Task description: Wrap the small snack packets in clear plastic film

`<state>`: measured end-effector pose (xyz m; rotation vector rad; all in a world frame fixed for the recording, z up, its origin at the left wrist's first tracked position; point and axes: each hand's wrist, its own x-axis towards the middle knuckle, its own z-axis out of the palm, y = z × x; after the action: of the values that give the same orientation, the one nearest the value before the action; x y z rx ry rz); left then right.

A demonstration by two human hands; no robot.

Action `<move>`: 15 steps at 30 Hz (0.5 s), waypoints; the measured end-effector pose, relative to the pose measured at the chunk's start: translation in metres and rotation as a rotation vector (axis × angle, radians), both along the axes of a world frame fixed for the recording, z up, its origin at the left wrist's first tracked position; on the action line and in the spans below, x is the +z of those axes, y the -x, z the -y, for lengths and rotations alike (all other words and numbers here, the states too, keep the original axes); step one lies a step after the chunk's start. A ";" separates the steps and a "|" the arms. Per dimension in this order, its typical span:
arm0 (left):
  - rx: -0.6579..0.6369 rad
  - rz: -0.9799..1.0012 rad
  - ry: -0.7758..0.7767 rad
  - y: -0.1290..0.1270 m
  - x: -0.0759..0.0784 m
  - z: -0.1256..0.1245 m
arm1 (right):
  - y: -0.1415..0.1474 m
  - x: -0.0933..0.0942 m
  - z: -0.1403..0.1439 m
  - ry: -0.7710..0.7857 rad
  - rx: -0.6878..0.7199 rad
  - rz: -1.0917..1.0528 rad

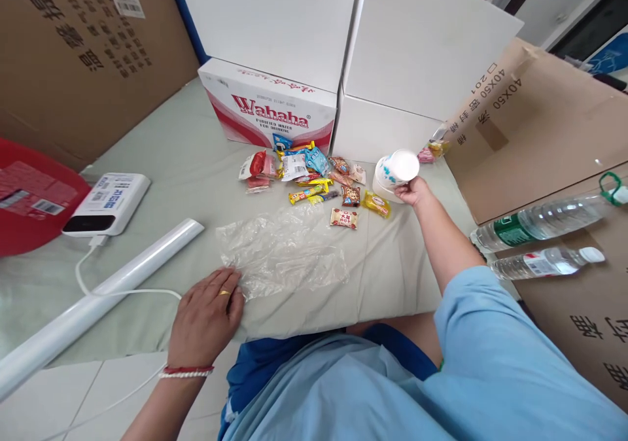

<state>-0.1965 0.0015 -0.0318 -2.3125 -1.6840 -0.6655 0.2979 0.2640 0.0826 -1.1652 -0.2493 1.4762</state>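
Note:
My right hand (413, 191) is closed on a white paper cup (396, 168) with a blue pattern, tilted at the back right of the cloth. Another white rounded piece shows just under the cup; whether it is a second cup I cannot tell. My left hand (209, 310) lies flat near the front edge, fingertips at the left side of a crumpled clear plastic bag (289, 251). Between the hands and the boxes is a loose heap of wrapped snacks (304, 166). A cream snack packet (344, 218) and a yellow one (376, 204) lie nearest the cup.
A Wahaha water carton (275, 110) and white boxes (407, 42) stand behind. On the left are a clear plastic roll (108, 297), a white cabled device (110, 199) and a red package (34, 192). Water bottles (554, 222) lie at right by a cardboard box (530, 114).

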 end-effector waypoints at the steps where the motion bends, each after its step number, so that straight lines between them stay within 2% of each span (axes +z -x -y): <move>1: -0.003 -0.002 -0.001 0.000 0.000 0.000 | 0.005 -0.003 -0.005 0.020 0.009 0.003; 4: -0.002 -0.001 -0.003 0.000 -0.001 -0.001 | 0.012 -0.004 -0.004 0.010 0.039 -0.003; 7: 0.007 0.007 0.020 0.001 -0.001 -0.001 | 0.004 0.007 0.023 -0.105 0.076 0.002; 11: 0.017 0.039 0.058 0.001 0.000 0.001 | -0.030 0.023 0.092 -0.382 0.034 0.215; 13: 0.022 0.054 0.073 0.001 0.000 0.001 | -0.058 0.027 0.130 -0.377 -0.015 0.368; 15: 0.029 0.064 0.092 0.001 0.001 0.001 | -0.091 0.028 0.161 -0.300 -0.038 0.527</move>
<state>-0.1974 0.0004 -0.0308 -2.3471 -1.8086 -0.6772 0.3889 0.1030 0.1106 -1.2821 -0.7766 1.0309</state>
